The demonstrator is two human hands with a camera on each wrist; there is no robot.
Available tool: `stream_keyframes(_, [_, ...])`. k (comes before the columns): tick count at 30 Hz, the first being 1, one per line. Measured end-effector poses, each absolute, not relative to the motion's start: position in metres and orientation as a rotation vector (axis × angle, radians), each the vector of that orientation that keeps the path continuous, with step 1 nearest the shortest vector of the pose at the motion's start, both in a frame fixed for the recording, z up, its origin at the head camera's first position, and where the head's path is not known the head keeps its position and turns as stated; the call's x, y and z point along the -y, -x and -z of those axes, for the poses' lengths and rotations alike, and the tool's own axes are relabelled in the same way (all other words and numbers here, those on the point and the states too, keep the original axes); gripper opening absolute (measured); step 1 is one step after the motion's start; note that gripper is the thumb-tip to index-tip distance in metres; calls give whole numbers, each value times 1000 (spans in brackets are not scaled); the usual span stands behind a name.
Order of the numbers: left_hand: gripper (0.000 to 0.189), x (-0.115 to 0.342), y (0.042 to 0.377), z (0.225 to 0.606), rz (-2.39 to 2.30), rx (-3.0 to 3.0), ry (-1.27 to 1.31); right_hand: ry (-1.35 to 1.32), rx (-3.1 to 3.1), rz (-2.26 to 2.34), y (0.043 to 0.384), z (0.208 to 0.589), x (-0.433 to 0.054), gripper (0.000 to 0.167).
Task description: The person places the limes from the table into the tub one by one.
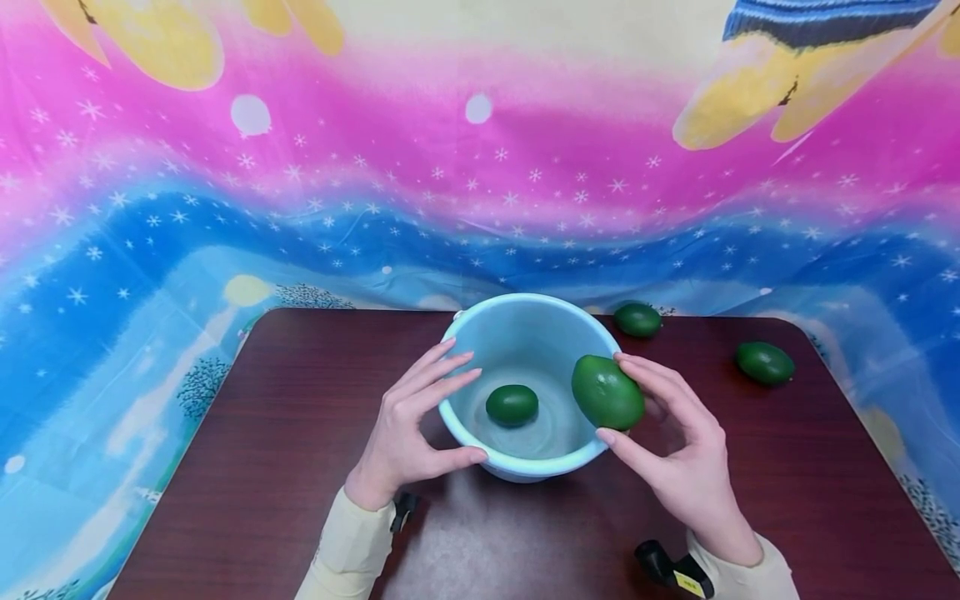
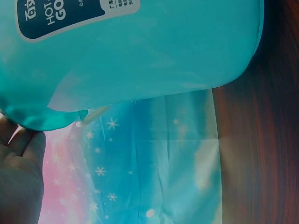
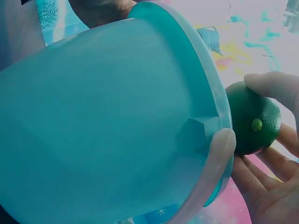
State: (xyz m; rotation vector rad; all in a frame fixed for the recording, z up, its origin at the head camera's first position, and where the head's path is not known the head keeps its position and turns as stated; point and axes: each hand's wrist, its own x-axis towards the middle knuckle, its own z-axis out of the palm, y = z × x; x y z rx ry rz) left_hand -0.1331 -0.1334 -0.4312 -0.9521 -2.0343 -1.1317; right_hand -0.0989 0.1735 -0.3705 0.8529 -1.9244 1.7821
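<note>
A light-blue bucket point(image 1: 532, 304) stands on the table, one green avocado point(image 1: 512, 405) lying on its bottom. My left hand point(image 1: 408, 425) holds the bucket's left rim, fingers reaching over the edge and thumb on the near side. In the left wrist view, those fingertips point(image 2: 32, 144) pass partly out of sight behind the rim. With thumb and fingers, my right hand point(image 1: 686, 450) grips a larger-looking avocado point(image 1: 607, 393) above the right rim. The right wrist view shows this avocado point(image 3: 254, 119) just beyond the bucket's mouth, its stem nub visible.
Two more avocados lie on the dark brown table point(image 1: 300, 433): one point(image 1: 638, 319) behind the bucket to the right, another point(image 1: 765, 363) near the right edge. A pale handle point(image 3: 205, 172) hangs on the bucket's side. Patterned cloth point(image 1: 420, 183) rises behind the table.
</note>
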Motion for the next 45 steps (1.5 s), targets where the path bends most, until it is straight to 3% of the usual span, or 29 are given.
stream_keyframes(29, [75,133,133,432,1134,2026,956,-883,1982,-1688,93,370,-165,74])
stream_keyframes(39, [76,133,133,431,1138,2027,956,-992,1880,-1706,96,374,-162,49])
stream_keyframes(45, [75,133,134,431,1131,2020,959,-1017,1841,-1773,98,375,-163,49])
